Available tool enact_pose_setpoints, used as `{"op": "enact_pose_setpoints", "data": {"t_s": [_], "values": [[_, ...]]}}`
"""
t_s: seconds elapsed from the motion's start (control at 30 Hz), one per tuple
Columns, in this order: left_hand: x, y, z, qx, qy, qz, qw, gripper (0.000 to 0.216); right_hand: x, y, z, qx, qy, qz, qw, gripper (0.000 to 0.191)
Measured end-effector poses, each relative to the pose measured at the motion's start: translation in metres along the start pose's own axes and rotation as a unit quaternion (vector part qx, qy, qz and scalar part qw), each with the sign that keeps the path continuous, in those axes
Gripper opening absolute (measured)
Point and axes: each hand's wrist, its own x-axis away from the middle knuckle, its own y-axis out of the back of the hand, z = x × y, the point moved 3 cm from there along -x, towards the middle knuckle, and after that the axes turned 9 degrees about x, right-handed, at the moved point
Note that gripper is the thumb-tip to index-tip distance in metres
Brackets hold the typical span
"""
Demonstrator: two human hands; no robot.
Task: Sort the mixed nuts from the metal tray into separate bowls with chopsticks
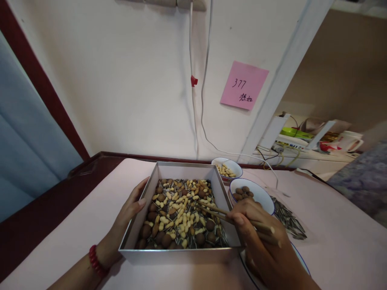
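Observation:
My left hand point(128, 213), with a red bead bracelet point(97, 261) on its wrist, grips the left wall of a square box point(181, 254). Inside lie mixed peanuts point(181, 213), almonds, striped sunflower seeds and round brown nuts point(166, 240). Wooden chopsticks point(216, 212) are held in my right hand point(260, 237) over the box's right wall. Their tips reach down among the peanuts near the middle; whether they pinch anything I cannot tell. Just beyond my right hand stands a blue-rimmed bowl point(263, 195) with several round brown nuts.
Another bowl point(234, 164) with peanuts stands farther back, near the wall. Loose sunflower seeds point(287, 219) lie in a pile on the pale tabletop point(332, 241). A third blue-rimmed dish point(302, 259) is partly hidden under my right arm. A white cable point(242, 154) runs down onto the table.

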Motion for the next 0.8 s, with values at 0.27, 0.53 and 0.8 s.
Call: {"op": "enact_pose_setpoints", "data": {"t_s": [0.27,0.53,0.8], "values": [[-0.001,0.000,0.000,0.002,-0.004,0.008,1.000,0.066,-0.002,0.003,0.000,0.000,0.004,-0.015,1.000,0.030],[-0.002,0.002,0.000,-0.002,0.000,-0.002,1.000,0.072,0.004,0.028,0.001,-0.008,0.000,-0.054,0.999,0.024],[0.001,-0.011,-0.011,-0.041,0.006,-0.047,0.998,0.082,0.008,0.097,-0.007,0.156,0.045,-0.270,0.949,0.022]]}}
